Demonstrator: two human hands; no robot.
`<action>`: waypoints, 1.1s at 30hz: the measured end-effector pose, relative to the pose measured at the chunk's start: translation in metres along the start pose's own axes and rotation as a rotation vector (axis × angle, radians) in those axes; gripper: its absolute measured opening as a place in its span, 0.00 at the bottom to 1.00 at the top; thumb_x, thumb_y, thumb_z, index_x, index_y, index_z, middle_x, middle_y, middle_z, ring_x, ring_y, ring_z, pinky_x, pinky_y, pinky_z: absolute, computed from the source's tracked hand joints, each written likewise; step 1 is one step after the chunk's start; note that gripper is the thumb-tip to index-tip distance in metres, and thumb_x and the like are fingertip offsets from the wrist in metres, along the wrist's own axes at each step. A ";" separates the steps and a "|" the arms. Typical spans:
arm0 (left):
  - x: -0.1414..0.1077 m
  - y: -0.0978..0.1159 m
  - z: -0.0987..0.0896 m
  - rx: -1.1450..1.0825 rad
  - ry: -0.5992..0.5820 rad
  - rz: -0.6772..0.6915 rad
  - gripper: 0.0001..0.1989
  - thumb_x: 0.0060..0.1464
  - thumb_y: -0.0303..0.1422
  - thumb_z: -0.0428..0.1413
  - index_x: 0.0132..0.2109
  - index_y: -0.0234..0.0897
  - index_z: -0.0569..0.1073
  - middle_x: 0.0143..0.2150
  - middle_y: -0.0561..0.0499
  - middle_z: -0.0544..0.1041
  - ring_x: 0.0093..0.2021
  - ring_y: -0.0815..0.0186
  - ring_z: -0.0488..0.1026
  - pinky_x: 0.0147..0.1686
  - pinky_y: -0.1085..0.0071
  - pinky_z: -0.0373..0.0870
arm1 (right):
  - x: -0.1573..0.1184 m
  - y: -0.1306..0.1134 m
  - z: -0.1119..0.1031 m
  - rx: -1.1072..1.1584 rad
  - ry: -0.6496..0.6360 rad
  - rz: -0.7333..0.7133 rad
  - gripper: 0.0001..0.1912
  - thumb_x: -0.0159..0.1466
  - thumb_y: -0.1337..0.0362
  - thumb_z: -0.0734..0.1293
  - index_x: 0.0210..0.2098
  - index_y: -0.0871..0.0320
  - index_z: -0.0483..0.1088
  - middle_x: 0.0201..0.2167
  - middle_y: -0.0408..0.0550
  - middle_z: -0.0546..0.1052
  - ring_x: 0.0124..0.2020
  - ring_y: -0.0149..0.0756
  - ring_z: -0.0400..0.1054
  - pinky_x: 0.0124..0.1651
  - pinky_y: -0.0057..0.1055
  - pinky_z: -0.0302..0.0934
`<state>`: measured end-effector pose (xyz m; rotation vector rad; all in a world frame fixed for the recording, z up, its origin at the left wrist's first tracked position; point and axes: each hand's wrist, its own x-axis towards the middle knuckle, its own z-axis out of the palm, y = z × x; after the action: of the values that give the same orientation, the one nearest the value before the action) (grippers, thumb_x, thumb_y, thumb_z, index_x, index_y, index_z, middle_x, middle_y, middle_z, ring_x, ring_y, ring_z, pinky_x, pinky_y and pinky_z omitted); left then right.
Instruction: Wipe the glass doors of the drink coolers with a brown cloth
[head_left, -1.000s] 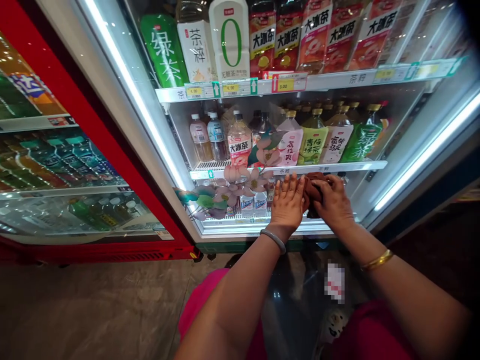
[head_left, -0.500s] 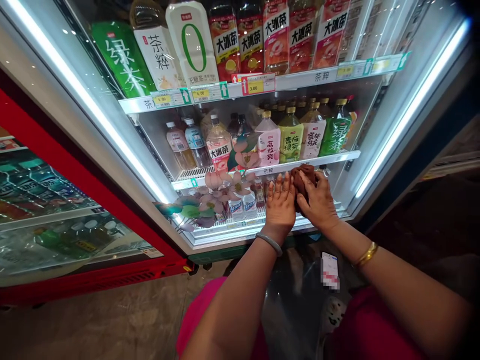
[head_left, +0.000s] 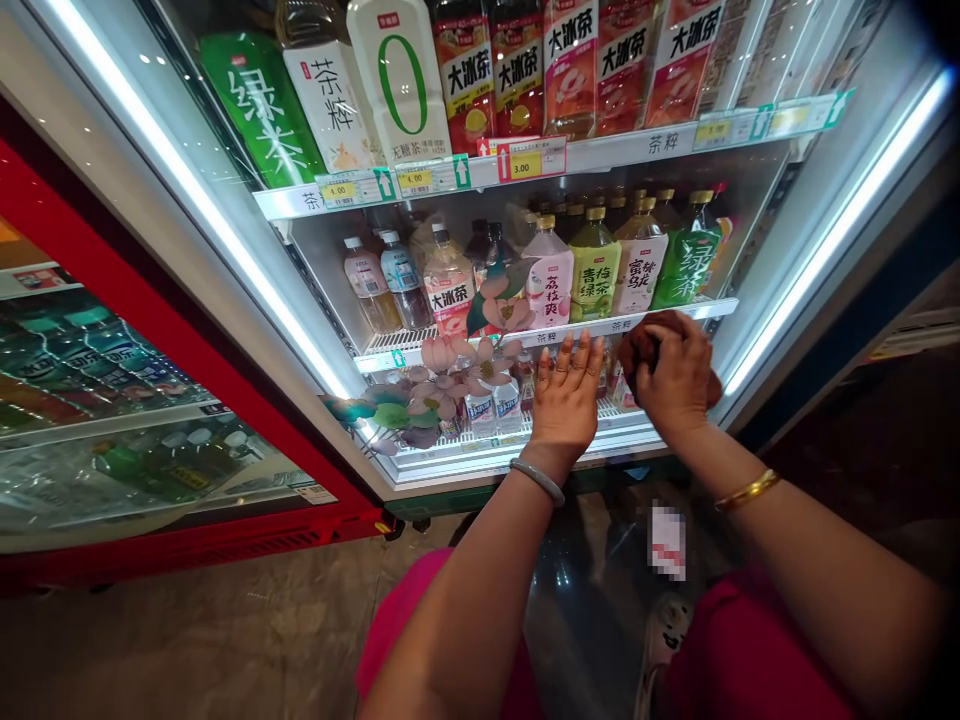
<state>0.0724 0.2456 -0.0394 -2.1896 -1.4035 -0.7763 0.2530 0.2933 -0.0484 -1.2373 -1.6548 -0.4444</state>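
My left hand (head_left: 568, 400) lies flat against the glass door of a lit drinks cooler, its fingers stretched upward and nothing in it. To its right, my right hand (head_left: 675, 385) is bent round a brown cloth (head_left: 639, 352) and presses it on the glass near the lower right of the door. Part of the cloth is hidden behind the fingers. Flower decorations (head_left: 442, 385) show on the glass left of my left hand. Behind the door, a middle shelf (head_left: 487, 340) bears bottles, among them a green one (head_left: 684, 262).
A red-framed cooler (head_left: 300, 440) stands at the left. Larger bottles, one with a green label (head_left: 259, 110), fill the upper shelf. Below my hands are a phone-like object (head_left: 667, 543), partly pixelated, and a light shoe (head_left: 667, 630).
My right hand and the brown cloth have moved right across the glass, away from my left hand. My left hand stays flat on the door. The view has shifted slightly.
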 end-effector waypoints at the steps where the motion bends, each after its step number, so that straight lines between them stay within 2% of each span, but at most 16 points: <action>1: 0.000 0.002 0.001 0.007 -0.005 -0.013 0.38 0.66 0.27 0.47 0.79 0.35 0.46 0.81 0.46 0.44 0.81 0.55 0.36 0.78 0.44 0.42 | -0.007 -0.005 0.006 0.017 -0.036 -0.058 0.29 0.65 0.68 0.63 0.66 0.59 0.65 0.72 0.64 0.57 0.75 0.57 0.50 0.74 0.61 0.50; 4: 0.001 0.007 0.004 0.024 -0.031 -0.039 0.37 0.68 0.30 0.47 0.79 0.34 0.46 0.81 0.45 0.46 0.81 0.56 0.39 0.78 0.47 0.45 | -0.022 -0.013 0.020 0.059 -0.177 -0.231 0.29 0.68 0.68 0.60 0.68 0.54 0.64 0.73 0.57 0.61 0.77 0.50 0.48 0.76 0.61 0.45; 6: 0.002 0.010 0.006 0.031 -0.043 -0.055 0.36 0.68 0.31 0.47 0.79 0.34 0.47 0.81 0.46 0.47 0.81 0.56 0.41 0.78 0.48 0.47 | -0.022 -0.004 0.020 0.058 -0.211 -0.260 0.27 0.69 0.66 0.61 0.66 0.50 0.67 0.73 0.54 0.63 0.76 0.50 0.50 0.77 0.64 0.41; 7: 0.003 0.011 0.006 0.034 -0.043 -0.063 0.36 0.67 0.30 0.48 0.79 0.35 0.47 0.81 0.47 0.47 0.81 0.56 0.41 0.78 0.49 0.48 | -0.018 0.004 0.016 0.054 -0.199 -0.214 0.26 0.68 0.66 0.61 0.65 0.49 0.69 0.74 0.55 0.61 0.77 0.52 0.49 0.76 0.66 0.38; 9: 0.005 0.012 0.006 0.034 -0.039 -0.075 0.37 0.67 0.30 0.48 0.79 0.35 0.47 0.81 0.48 0.47 0.81 0.57 0.42 0.78 0.50 0.48 | -0.006 0.022 0.008 0.046 -0.116 -0.013 0.29 0.66 0.67 0.63 0.67 0.50 0.68 0.77 0.57 0.52 0.78 0.58 0.43 0.75 0.71 0.34; 11: 0.006 0.012 0.007 0.029 -0.033 -0.078 0.37 0.67 0.29 0.48 0.79 0.36 0.47 0.81 0.48 0.46 0.81 0.57 0.42 0.78 0.50 0.48 | 0.005 0.035 0.004 0.042 0.002 0.220 0.36 0.65 0.69 0.61 0.72 0.51 0.61 0.79 0.60 0.41 0.80 0.60 0.35 0.74 0.70 0.35; 13: 0.008 0.012 0.009 0.022 -0.032 -0.077 0.37 0.66 0.29 0.48 0.79 0.35 0.47 0.81 0.48 0.47 0.81 0.57 0.41 0.78 0.50 0.48 | 0.009 0.033 0.010 0.040 0.070 0.320 0.41 0.64 0.72 0.57 0.76 0.52 0.51 0.79 0.61 0.33 0.80 0.58 0.31 0.74 0.68 0.39; 16: 0.009 0.014 0.013 0.011 -0.039 -0.073 0.37 0.67 0.29 0.48 0.79 0.36 0.46 0.81 0.47 0.46 0.81 0.57 0.40 0.78 0.48 0.46 | 0.001 0.010 0.031 0.034 0.060 0.290 0.45 0.62 0.73 0.57 0.77 0.50 0.45 0.79 0.57 0.29 0.80 0.57 0.29 0.74 0.68 0.41; 19: 0.009 0.015 0.016 0.000 -0.052 -0.077 0.34 0.69 0.30 0.46 0.78 0.36 0.48 0.81 0.47 0.47 0.81 0.56 0.42 0.78 0.47 0.47 | -0.009 -0.010 0.046 0.040 -0.001 0.199 0.44 0.63 0.67 0.62 0.77 0.47 0.47 0.80 0.52 0.29 0.80 0.59 0.28 0.74 0.70 0.41; 21: 0.008 0.015 0.016 0.000 -0.056 -0.081 0.34 0.69 0.30 0.45 0.78 0.35 0.48 0.81 0.47 0.46 0.81 0.56 0.42 0.78 0.47 0.48 | -0.010 -0.008 0.044 0.054 -0.048 0.134 0.42 0.63 0.63 0.64 0.75 0.46 0.52 0.80 0.50 0.32 0.80 0.59 0.30 0.75 0.68 0.41; 24: 0.008 0.015 0.014 0.002 -0.039 -0.075 0.36 0.68 0.29 0.46 0.79 0.35 0.46 0.81 0.47 0.45 0.81 0.56 0.40 0.78 0.47 0.45 | -0.005 0.010 0.036 0.074 -0.061 0.110 0.40 0.62 0.63 0.63 0.73 0.47 0.57 0.80 0.50 0.36 0.80 0.57 0.34 0.76 0.66 0.39; 26: 0.009 0.015 0.013 0.001 -0.022 -0.066 0.37 0.67 0.28 0.47 0.79 0.36 0.45 0.81 0.46 0.45 0.81 0.57 0.38 0.78 0.47 0.44 | -0.002 0.016 0.034 0.071 -0.004 0.163 0.41 0.62 0.66 0.61 0.75 0.50 0.53 0.80 0.52 0.31 0.80 0.56 0.31 0.76 0.67 0.38; 29: 0.010 0.016 0.015 -0.015 -0.026 -0.055 0.36 0.68 0.28 0.46 0.79 0.38 0.46 0.81 0.48 0.47 0.81 0.59 0.39 0.79 0.49 0.43 | -0.003 0.004 0.040 0.092 0.036 0.210 0.43 0.64 0.67 0.59 0.77 0.50 0.45 0.79 0.52 0.25 0.80 0.55 0.23 0.76 0.69 0.37; 31: 0.010 0.017 0.017 -0.026 -0.035 -0.058 0.34 0.69 0.29 0.44 0.79 0.38 0.48 0.81 0.49 0.48 0.81 0.59 0.40 0.79 0.50 0.45 | -0.005 -0.008 0.042 0.134 -0.024 0.161 0.39 0.66 0.65 0.60 0.76 0.46 0.51 0.80 0.48 0.32 0.81 0.52 0.25 0.77 0.66 0.37; 33: 0.010 0.017 0.019 -0.033 -0.038 -0.067 0.34 0.69 0.29 0.44 0.79 0.38 0.48 0.81 0.49 0.48 0.81 0.57 0.41 0.79 0.50 0.46 | -0.003 -0.009 0.039 0.173 -0.087 0.110 0.34 0.65 0.63 0.62 0.71 0.42 0.61 0.80 0.45 0.42 0.81 0.49 0.31 0.78 0.60 0.38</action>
<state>0.0958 0.2573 -0.0481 -2.2026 -1.4993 -0.7906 0.2266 0.3172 -0.0660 -1.2252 -1.6517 -0.1773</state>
